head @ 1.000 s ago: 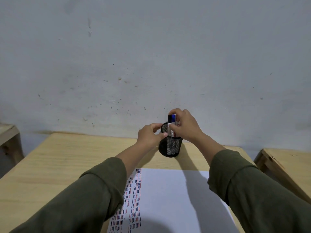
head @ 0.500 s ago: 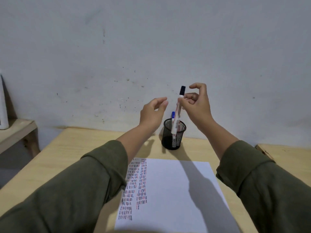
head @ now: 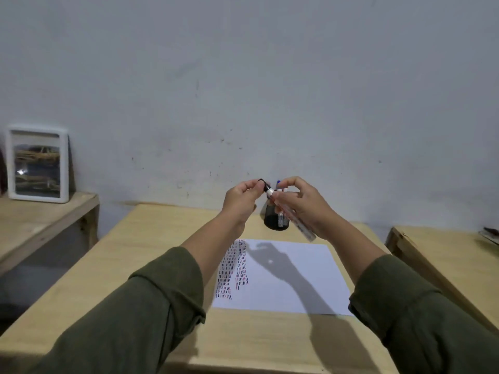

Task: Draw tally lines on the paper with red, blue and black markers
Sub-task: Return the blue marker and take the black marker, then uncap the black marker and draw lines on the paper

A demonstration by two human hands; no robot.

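My right hand holds a white-barrelled black marker slanted above the table, its tail low and to the right. My left hand pinches the marker's black cap at the upper end; whether the cap is on or just off I cannot tell. Behind the hands stands a black mesh pen cup with a blue marker sticking up from it. The white paper lies flat below, with columns of red, blue and black tally lines along its left side.
The wooden table stands against a grey wall. A lower wooden shelf at the left carries a white-framed picture. Another wooden table sits at the right with a dark object at its far edge.
My right hand lifted the black marker out of the pen cup and tilted it over. My left hand left the cup's rim and took hold of the marker's cap.
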